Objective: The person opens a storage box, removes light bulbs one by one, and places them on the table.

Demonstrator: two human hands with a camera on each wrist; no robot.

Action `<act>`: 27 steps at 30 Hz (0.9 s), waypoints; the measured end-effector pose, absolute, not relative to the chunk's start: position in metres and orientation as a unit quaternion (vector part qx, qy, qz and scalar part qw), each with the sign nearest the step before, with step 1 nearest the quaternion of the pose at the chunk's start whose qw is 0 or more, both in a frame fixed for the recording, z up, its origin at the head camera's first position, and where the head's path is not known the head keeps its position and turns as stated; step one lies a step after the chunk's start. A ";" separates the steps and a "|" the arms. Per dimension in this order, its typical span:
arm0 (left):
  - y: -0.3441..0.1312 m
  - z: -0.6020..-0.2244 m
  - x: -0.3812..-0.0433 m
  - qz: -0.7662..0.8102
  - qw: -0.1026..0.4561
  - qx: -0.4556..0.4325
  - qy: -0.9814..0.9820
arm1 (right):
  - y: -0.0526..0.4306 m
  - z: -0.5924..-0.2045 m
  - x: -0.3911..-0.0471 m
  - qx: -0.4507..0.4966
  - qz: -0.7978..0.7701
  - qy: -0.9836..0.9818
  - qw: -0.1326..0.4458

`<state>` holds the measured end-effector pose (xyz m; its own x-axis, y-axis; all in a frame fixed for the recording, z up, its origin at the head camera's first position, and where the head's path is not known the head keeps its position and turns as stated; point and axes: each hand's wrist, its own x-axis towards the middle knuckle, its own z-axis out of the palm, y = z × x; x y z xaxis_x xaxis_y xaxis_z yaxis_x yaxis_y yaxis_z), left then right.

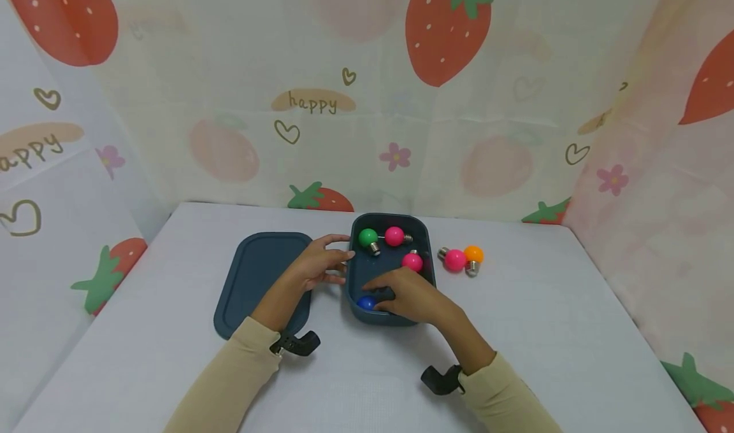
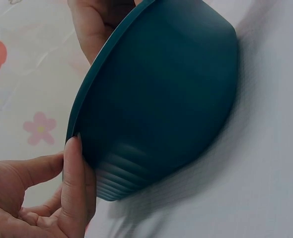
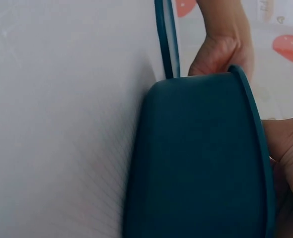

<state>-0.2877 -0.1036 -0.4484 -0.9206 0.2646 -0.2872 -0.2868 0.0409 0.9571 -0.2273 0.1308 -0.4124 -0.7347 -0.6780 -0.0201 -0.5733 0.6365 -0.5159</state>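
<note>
A dark blue-green box point(image 1: 391, 318) stands on the table with light bulbs inside. My left hand point(image 1: 314, 262) is at its left side, thumb and fingertips pinching the rim; the left wrist view shows this hand point(image 2: 42, 198) from below the rim. My right hand point(image 1: 410, 293) reaches over the near right rim, its thumb and index finger curled at a blue bulb point(image 1: 366, 302) in the near left corner. A green bulb point(image 1: 368, 237) and a pink bulb point(image 1: 394, 236) lie at the far end. Another pink bulb point(image 1: 411, 261) sits just beyond the right hand.
Left of the box, a matching lid point(image 1: 260, 274) lies flat, partly under the left forearm. Right of the box, a pink bulb point(image 1: 455, 260) and an orange bulb point(image 1: 473, 255) lie together on the white table point(image 1: 550, 331). Strawberry-print cloth point(image 1: 367, 57) hangs around the table.
</note>
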 end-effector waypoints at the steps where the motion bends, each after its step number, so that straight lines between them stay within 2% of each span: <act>1: -0.104 -0.448 -0.288 0.692 0.199 -0.007 0.694 | 0.131 -0.413 -0.227 -0.348 -0.243 0.899 0.106; 27: -0.104 -0.450 -0.289 0.693 0.200 -0.012 0.692 | 0.127 -0.417 -0.229 -0.343 -0.247 0.897 0.129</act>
